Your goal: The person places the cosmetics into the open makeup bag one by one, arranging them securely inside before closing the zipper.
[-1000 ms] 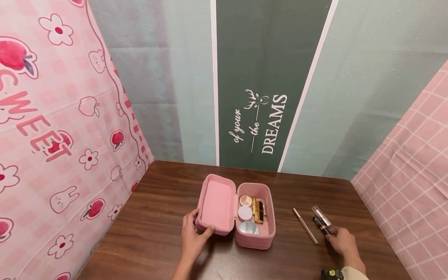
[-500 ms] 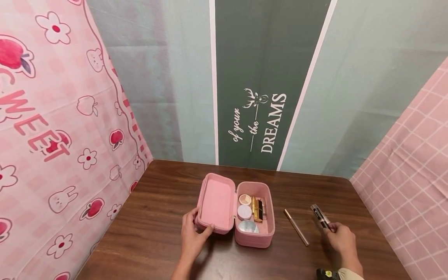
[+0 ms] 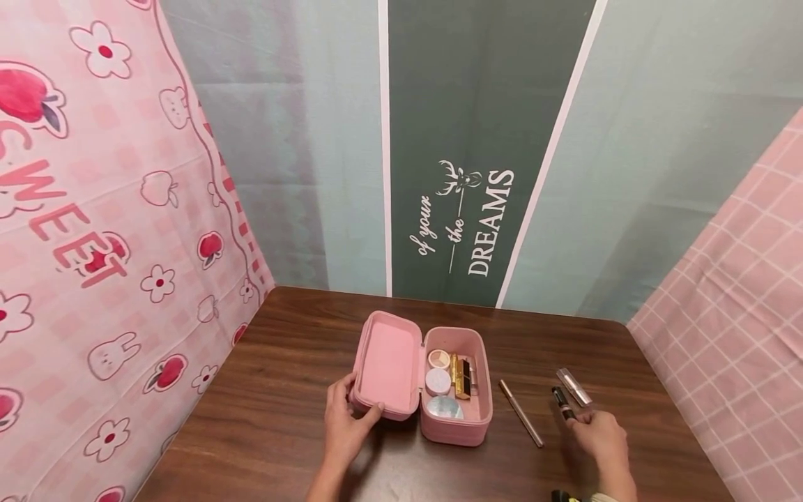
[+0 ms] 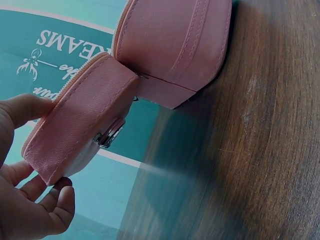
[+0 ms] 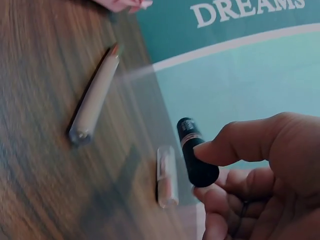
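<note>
On the wooden table stands a pink zip makeup case (image 3: 456, 434), its lid (image 3: 390, 362) folded out to the left. My left hand (image 3: 343, 425) holds the lid by its near left corner, thumb on the rim and fingers beneath in the left wrist view. My right hand (image 3: 602, 436) pinches a black lipstick tube (image 5: 192, 155) with a rose-gold band, tilted above the table. Beyond it lies a clear and pink lip-gloss-like tube (image 3: 574, 388). A slim rose-gold cosmetic pencil (image 3: 522, 413) lies between the case and my right hand.
Inside the case are a round palette (image 3: 439, 359), a pale round jar (image 3: 438, 381), a silvery disc (image 3: 445, 407) and a gold and black item (image 3: 463, 378). Printed cloths hang around the wooden table (image 3: 282, 390), with a green one (image 3: 458, 104) at the back.
My right hand has picked up the black lipstick tube from beside the clear tube and moved left. The pencil has shifted left toward the case. My left hand stays on the lid.
</note>
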A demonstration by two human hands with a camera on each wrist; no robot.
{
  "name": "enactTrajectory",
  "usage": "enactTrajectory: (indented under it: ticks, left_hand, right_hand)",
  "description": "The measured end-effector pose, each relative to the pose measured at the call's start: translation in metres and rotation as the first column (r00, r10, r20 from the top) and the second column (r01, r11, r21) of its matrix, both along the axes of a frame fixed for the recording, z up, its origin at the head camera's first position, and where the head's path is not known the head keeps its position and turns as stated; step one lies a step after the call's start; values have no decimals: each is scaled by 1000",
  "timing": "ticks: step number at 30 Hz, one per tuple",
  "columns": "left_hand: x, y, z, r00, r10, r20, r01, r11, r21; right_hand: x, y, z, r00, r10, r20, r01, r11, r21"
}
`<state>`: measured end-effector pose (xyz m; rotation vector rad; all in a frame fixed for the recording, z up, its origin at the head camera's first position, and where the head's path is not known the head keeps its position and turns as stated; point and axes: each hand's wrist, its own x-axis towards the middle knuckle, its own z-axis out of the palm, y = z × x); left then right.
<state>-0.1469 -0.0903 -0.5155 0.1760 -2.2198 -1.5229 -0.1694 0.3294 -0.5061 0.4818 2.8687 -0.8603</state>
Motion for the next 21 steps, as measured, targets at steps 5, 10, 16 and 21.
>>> enactTrajectory:
  ticks: [5, 10, 16, 21]
  left_hand:
    - [0, -1, 0, 1000, 3, -3, -3, 1000, -9]
    - [0, -1, 1, 1000, 1, 3, -1, 1000, -7]
    - [1, -2, 2, 1000, -5, 16, 5, 1000, -5]
    - [1, -2, 2, 1000, -8, 29, 9, 1000, -9]
  right_hand:
    - [-2, -12, 5, 1000, 13, 17, -13, 1000, -1]
    - [1, -24, 11, 1000, 16, 7, -16, 1000, -4]
    - [2, -33, 16, 999, 29, 16, -29, 999, -15]
    - [2, -38, 20, 999, 33, 15, -32, 999, -8]
